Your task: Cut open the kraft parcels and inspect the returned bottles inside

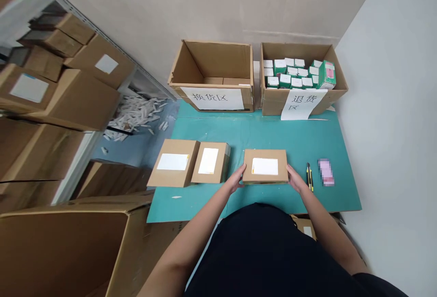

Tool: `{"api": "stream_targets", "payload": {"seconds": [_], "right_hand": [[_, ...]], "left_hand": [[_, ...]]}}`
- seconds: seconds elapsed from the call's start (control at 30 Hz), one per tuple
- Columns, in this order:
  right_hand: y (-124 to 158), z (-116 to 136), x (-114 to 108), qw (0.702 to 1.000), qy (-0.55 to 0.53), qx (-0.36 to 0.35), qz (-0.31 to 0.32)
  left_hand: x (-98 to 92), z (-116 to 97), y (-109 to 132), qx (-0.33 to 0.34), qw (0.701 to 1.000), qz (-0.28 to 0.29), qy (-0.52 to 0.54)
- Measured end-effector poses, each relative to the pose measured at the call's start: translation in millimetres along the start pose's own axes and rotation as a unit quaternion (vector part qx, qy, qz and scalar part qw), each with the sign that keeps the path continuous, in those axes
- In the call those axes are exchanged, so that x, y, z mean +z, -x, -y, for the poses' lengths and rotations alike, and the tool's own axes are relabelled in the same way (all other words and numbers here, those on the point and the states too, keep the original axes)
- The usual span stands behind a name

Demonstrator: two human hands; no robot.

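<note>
A small brown cardboard parcel with a white label lies on the teal table in front of me. My left hand grips its left edge and my right hand grips its right edge, fingers curled against the sides. Two similar labelled parcels, one and another, lie side by side to the left. A yellow and black utility knife lies just right of my right hand.
At the table's back stand an open carton with a paper sign, nearly empty, and a second carton filled with several green and white boxes. A pink object lies at right. Stacked cartons fill shelves on the left; a large open carton sits lower left.
</note>
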State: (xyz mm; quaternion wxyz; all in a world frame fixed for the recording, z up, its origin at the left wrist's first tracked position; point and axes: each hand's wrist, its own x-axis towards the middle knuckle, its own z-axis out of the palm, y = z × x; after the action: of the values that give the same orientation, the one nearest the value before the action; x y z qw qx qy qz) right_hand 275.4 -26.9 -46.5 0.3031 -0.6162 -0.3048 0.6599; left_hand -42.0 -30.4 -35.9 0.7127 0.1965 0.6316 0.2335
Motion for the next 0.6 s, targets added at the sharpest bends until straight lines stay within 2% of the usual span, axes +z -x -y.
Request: {"api": "stream_targets", "payload": {"seconds": [0.1,0.17,0.3,0.47,0.6], "right_hand": [[4,-9,3,0.999,-0.018,0.045,0.002],[3,-7,4,0.999,-0.026,0.025,-0.004],[-9,9,4,0.999,-0.029,-0.008,0.036],[-38,30,0,0.997,-0.035,-0.036,0.054],[-53,38,-4,0.996,-0.032,-0.052,0.069]], "left_hand": [[2.1,13,-2,-0.024,0.999,-0.030,-0.018],[1.8,13,-6,-0.005,0.999,-0.028,-0.020],[-0.1,-5,-17,0.018,1.000,0.005,0.016],[-2.0,-31,-34,0.074,0.997,-0.024,0.002],[-8.8,-36,-45,0.145,0.989,0.024,-0.012]]}}
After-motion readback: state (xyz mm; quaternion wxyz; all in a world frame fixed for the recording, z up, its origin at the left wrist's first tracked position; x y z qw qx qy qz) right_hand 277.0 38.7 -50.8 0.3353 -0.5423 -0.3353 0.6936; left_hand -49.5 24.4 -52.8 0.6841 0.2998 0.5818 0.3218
